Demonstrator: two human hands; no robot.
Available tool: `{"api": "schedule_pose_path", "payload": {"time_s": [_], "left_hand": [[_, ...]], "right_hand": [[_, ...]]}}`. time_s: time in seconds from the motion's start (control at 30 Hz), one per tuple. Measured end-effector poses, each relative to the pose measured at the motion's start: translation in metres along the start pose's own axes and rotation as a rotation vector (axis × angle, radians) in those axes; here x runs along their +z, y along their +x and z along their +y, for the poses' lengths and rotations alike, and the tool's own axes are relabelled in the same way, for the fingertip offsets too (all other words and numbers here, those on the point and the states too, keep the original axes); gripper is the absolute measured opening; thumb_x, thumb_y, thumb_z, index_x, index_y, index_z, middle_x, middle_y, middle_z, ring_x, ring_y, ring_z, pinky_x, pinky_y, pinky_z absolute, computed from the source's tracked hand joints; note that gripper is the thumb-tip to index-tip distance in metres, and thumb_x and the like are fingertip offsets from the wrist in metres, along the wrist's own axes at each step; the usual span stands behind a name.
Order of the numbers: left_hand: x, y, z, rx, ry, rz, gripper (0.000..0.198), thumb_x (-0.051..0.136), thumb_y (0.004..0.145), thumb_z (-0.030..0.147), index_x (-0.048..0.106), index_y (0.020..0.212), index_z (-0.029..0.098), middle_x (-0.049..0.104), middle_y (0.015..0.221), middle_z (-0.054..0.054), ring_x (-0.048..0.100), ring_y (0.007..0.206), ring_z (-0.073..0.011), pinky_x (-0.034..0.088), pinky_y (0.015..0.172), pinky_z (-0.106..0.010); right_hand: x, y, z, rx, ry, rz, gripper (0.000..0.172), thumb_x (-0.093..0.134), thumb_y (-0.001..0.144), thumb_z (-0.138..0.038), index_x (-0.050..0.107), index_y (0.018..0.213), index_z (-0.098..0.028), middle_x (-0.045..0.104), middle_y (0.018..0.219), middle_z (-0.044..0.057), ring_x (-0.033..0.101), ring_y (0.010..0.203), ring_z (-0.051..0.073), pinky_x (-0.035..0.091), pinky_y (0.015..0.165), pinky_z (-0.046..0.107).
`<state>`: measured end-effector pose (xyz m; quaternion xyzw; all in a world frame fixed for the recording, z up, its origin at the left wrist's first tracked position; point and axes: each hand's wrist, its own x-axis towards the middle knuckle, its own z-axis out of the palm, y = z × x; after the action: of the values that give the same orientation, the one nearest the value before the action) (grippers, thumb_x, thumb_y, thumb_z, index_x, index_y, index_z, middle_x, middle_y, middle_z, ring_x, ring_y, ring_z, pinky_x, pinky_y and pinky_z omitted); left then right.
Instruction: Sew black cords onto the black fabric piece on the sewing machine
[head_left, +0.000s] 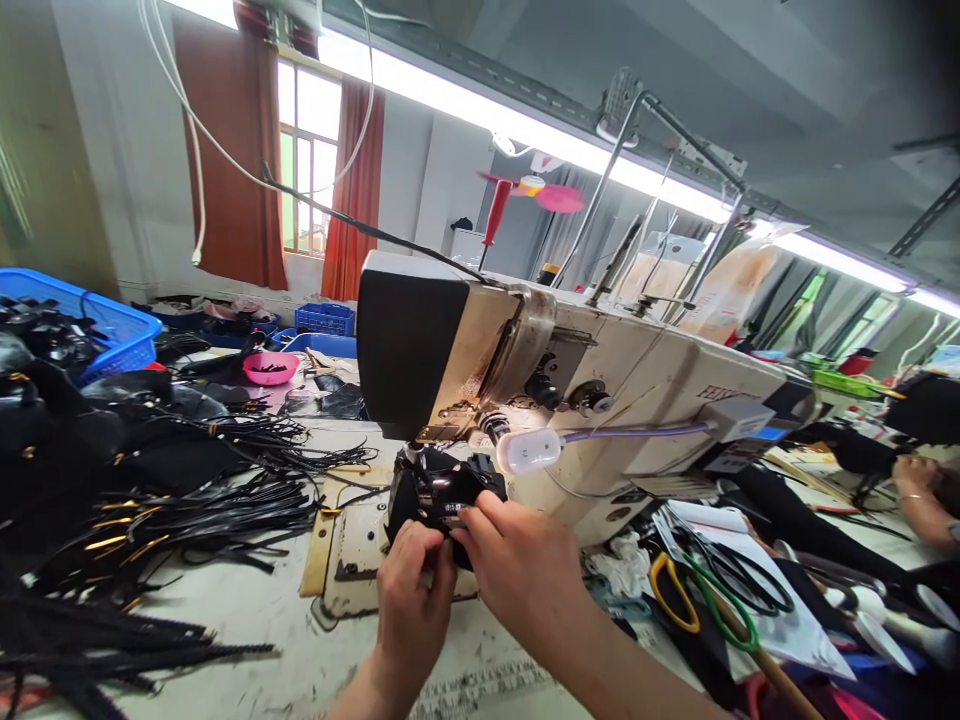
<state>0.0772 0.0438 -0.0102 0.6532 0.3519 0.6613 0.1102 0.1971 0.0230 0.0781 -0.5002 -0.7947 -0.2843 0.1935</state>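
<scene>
Both of my hands are at the needle area of a cream sewing machine [637,380] with a black end cover. Between them is a black piece [448,492], shiny in part, with a small label bearing white print. My left hand [412,580] pinches its near edge with bent fingers. My right hand [517,560] grips its right side, thumb and fingers closed on it. The piece lies under the machine head, above the worn bed plate [360,540]. My fingers hide its lower edge. A small lamp [529,452] shines just above my right hand.
Bundles of black straps [225,490] and a blue basket [120,325] of black pieces crowd the left. A pink bowl [271,368] stands behind. At right lie yellow-handled scissors [673,592], green-handled scissors [724,605] and a notepad [802,630]. A co-worker's hand [919,480] shows at far right.
</scene>
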Motion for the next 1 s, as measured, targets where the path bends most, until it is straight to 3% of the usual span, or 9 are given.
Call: {"api": "schedule_pose_path", "payload": {"time_s": [0.23,0.37,0.43,0.53,0.6,0.67,0.77,0.83,1.0], "left_hand": [[0.004,-0.016,0.011,0.149,0.002,-0.041,0.018,0.047,0.085,0.005,0.050,0.079,0.021,0.055,0.066,0.000,0.052,0.067,-0.0153,0.045,0.062,-0.027],[-0.011,-0.018,0.015,0.255,0.104,-0.238,0.014,0.059,0.076,0.010,0.051,0.074,0.021,0.056,0.061,0.001,0.052,0.066,-0.0182,0.045,0.069,-0.037],[-0.025,-0.010,0.011,0.263,0.148,-0.280,0.013,0.063,0.076,0.013,0.052,0.079,0.021,0.058,0.064,0.001,0.054,0.068,-0.0190,0.045,0.070,-0.038],[-0.042,0.011,0.004,0.215,0.184,-0.142,0.016,0.057,0.084,0.012,0.055,0.097,0.020,0.063,0.081,-0.004,0.059,0.079,-0.0197,0.048,0.074,-0.035],[-0.042,0.025,0.004,0.179,0.248,-0.105,0.024,0.051,0.089,0.013,0.055,0.112,0.021,0.064,0.100,-0.008,0.062,0.092,-0.0206,0.051,0.079,-0.033],[-0.030,0.031,0.009,0.156,0.340,-0.165,0.033,0.050,0.092,0.020,0.050,0.125,0.020,0.062,0.114,-0.011,0.062,0.103,-0.0224,0.053,0.081,-0.033],[0.000,0.026,0.020,0.107,0.508,-0.195,0.063,0.063,0.084,0.041,0.041,0.136,0.013,0.057,0.123,-0.017,0.063,0.099,-0.0297,0.056,0.075,-0.039],[0.018,0.017,0.023,0.076,0.606,-0.129,0.072,0.071,0.074,0.045,0.043,0.131,0.011,0.056,0.117,-0.019,0.064,0.089,-0.0321,0.057,0.069,-0.044],[0.013,0.006,0.009,0.098,0.668,-0.031,0.048,0.053,0.075,0.019,0.050,0.122,0.011,0.052,0.114,-0.019,0.059,0.096,-0.0335,0.055,0.074,-0.047]], "right_hand": [[0.003,-0.003,0.007,0.035,0.084,0.037,0.024,0.045,0.097,-0.024,0.062,0.079,-0.023,0.058,0.069,-0.001,0.053,0.055,0.017,0.026,0.050,0.030],[0.006,-0.022,0.027,0.162,0.353,0.122,0.019,0.052,0.095,-0.039,0.058,0.104,-0.022,0.062,0.088,0.002,0.062,0.073,0.016,0.044,0.061,0.025],[0.028,-0.049,0.039,0.299,0.447,0.174,0.018,0.052,0.096,-0.037,0.057,0.101,-0.021,0.062,0.084,0.002,0.063,0.075,0.016,0.049,0.066,0.024],[0.080,-0.097,0.053,0.417,0.294,0.108,0.023,0.046,0.098,-0.037,0.060,0.097,-0.019,0.066,0.083,0.005,0.067,0.069,0.018,0.051,0.055,0.026],[0.109,-0.117,0.059,0.388,0.242,0.055,0.031,0.038,0.100,-0.033,0.065,0.096,-0.017,0.066,0.080,0.007,0.068,0.065,0.019,0.053,0.053,0.027],[0.119,-0.115,0.062,0.357,0.261,0.059,0.033,0.036,0.100,-0.028,0.067,0.098,-0.016,0.068,0.087,0.010,0.070,0.078,0.022,0.057,0.066,0.033],[0.098,-0.075,0.065,0.386,0.398,0.173,0.029,0.042,0.099,-0.028,0.063,0.112,-0.015,0.068,0.107,0.013,0.066,0.101,0.024,0.055,0.087,0.039],[0.072,-0.038,0.067,0.340,0.586,0.223,0.032,0.044,0.097,-0.030,0.058,0.121,-0.015,0.065,0.116,0.013,0.064,0.102,0.021,0.054,0.086,0.034],[0.020,0.021,0.068,-0.041,0.743,-0.147,0.028,0.052,0.086,-0.019,0.067,0.110,-0.024,0.071,0.104,0.004,0.065,0.096,0.019,0.050,0.091,0.032]]}}
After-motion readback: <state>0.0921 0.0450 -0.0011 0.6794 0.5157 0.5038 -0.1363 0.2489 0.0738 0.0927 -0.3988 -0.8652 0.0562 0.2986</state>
